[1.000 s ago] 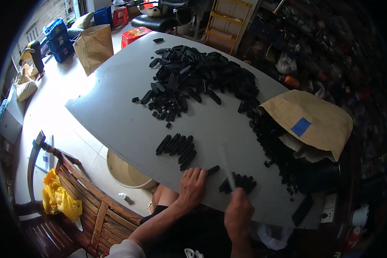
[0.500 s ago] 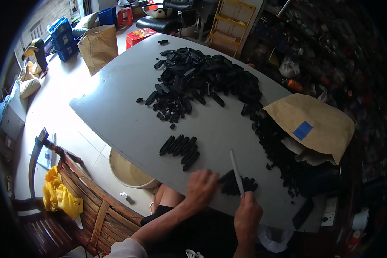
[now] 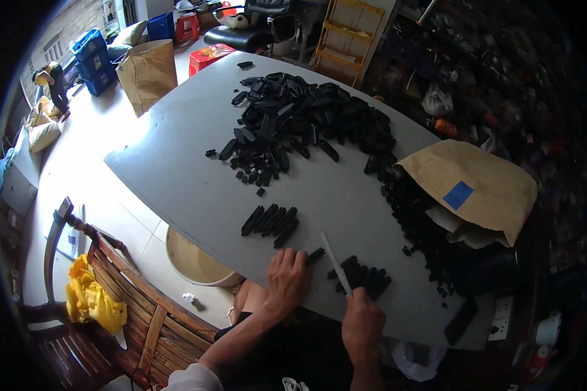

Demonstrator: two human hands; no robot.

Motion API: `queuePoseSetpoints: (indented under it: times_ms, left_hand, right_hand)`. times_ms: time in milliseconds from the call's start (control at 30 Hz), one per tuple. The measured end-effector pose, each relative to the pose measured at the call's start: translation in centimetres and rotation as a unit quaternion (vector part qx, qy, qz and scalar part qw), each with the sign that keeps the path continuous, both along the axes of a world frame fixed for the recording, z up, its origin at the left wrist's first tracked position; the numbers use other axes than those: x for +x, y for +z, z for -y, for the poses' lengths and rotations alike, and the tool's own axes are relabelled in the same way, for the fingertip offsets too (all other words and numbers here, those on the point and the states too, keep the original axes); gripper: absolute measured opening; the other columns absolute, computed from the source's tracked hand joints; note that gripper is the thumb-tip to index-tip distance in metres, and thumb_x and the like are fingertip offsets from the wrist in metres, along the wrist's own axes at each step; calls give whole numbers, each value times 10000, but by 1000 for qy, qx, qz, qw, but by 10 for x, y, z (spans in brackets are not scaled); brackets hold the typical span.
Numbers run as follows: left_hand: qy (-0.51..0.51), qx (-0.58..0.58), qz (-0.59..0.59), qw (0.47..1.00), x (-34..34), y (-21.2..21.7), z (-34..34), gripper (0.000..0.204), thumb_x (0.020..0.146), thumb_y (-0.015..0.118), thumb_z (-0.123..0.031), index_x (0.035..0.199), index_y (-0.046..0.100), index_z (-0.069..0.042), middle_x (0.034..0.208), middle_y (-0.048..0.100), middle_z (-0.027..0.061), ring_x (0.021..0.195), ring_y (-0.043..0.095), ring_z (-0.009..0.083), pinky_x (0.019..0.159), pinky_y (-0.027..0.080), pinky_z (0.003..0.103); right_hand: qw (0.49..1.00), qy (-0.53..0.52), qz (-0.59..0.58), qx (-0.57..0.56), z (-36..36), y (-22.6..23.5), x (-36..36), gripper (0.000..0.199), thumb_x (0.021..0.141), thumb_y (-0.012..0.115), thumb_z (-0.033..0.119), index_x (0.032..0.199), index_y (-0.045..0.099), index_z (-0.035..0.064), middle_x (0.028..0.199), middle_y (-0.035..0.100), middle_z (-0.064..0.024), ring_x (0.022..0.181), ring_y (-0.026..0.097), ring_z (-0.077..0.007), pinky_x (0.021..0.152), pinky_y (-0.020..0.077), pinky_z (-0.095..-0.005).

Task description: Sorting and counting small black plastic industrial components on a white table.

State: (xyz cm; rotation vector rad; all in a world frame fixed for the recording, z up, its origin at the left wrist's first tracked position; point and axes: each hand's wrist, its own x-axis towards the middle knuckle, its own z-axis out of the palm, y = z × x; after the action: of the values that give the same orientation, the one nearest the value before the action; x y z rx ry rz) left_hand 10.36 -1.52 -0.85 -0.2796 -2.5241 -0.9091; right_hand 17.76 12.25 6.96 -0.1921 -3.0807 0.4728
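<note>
My right hand [image 3: 363,324] is closed round the lower end of a slim whitish stick [image 3: 332,257], which points up and away over the table. Its lower part crosses in front of a cluster of black oblong plastic pieces [image 3: 372,281] by the near edge. My left hand [image 3: 289,277] has its fingers curled at the near edge, left of the stick. A single black plastic piece [image 3: 316,255] sticks out at its fingertips and seems held there. Just beyond this hand lies a slanted row of several similar black pieces [image 3: 269,220].
A large heap of black pieces [image 3: 300,111] covers the far part of the grey table [image 3: 195,156]. At the right, a brown paper bag [image 3: 482,176] lies with small black parts spilling beside it. A wooden bench [image 3: 143,306] and a round tub [image 3: 195,260] stand at the left.
My left hand has moved left and nearer, and a black piece now shows at its fingertips. The row's nearest piece is gone. My right hand and the stick have shifted left.
</note>
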Motion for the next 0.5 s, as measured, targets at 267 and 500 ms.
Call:
queuePoseSetpoints:
  times_ms: [267, 500]
  left_hand:
    - [-13, 9, 10, 1000, 2, 2, 0, 237, 676, 678, -69, 875, 551, -50, 832, 504, 110, 801, 517, 301, 695, 426, 395]
    - [-7, -5, 29, 1000, -1, -3, 0, 240, 684, 682, -96, 884, 556, -52, 845, 506, 114, 824, 521, 304, 712, 438, 392]
  right_hand:
    - [999, 35, 14, 39, 6, -21, -14, 110, 910, 515, 109, 884, 515, 2, 793, 601, -185, 735, 599, -387, 644, 483, -431]
    - [997, -68, -31, -31, 1, 13, -17, 101, 909, 522, 101, 896, 512, 1, 776, 595, -181, 719, 605, -374, 635, 481, -417]
